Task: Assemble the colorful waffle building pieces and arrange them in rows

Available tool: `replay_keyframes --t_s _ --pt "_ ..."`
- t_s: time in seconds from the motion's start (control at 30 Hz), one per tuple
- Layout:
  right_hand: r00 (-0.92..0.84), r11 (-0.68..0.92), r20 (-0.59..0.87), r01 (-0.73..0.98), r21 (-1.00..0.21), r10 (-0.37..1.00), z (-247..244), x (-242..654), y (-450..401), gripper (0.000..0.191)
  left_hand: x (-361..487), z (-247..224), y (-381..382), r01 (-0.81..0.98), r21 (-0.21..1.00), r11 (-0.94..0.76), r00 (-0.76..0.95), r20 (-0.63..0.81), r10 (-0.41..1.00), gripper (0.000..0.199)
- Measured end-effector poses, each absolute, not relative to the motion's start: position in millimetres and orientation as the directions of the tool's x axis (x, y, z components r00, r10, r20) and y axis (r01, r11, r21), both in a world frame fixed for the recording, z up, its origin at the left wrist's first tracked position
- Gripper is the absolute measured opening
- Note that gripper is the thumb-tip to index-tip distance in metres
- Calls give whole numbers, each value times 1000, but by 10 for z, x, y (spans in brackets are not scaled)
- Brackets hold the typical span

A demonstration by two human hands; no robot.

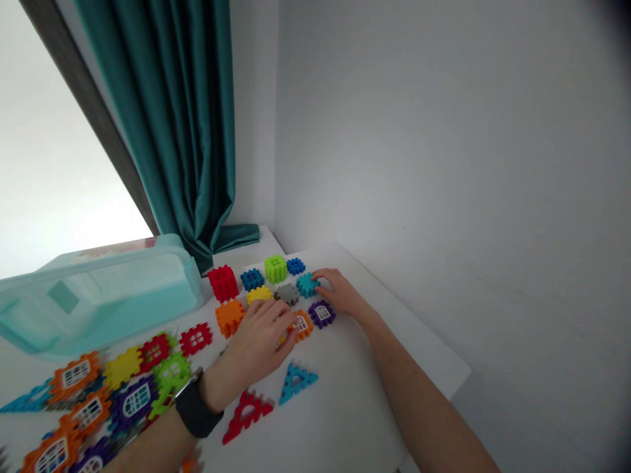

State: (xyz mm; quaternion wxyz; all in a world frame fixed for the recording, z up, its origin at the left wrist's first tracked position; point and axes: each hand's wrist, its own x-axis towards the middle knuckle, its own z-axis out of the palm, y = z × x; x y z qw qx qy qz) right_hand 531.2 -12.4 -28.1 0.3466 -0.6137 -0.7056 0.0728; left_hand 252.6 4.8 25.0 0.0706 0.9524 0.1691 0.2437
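Observation:
My left hand [269,332], with a dark watch on its wrist, has its fingers bent and its thumb and fingertips at the left edge of an orange window block [302,324]. Part of that block is hidden behind the hand. The thumb and fingers of my right hand [340,293] close on the right side of a light blue toothed block [307,285]. Just below it lies a purple window block [322,314]. Grey [286,293] and yellow [258,294] blocks sit beyond my left hand. An orange block stack [230,318] stands to its left.
Red [223,283] and lime [275,269] stacks and blue blocks [252,279] stand at the back. Red [248,415] and blue [297,381] triangles lie nearer. A clear teal bin [194,279] and a mixed block pile [123,368] are left; a wall borders the right.

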Motion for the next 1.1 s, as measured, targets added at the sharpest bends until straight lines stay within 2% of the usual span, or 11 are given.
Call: replay_keyframes --t_s 0.3,0.53,1.1 --pt "7 228 406 818 -527 914 -308 5313 -118 21 2526 258 48 293 202 -935 836 421 353 10" --pt "11 223 406 821 -525 914 -329 5323 -118 21 2519 251 39 288 143 -947 858 401 321 10" --pt "24 225 431 826 -517 902 -328 5304 -134 22 2504 265 48 284 157 -946 857 400 324 10"
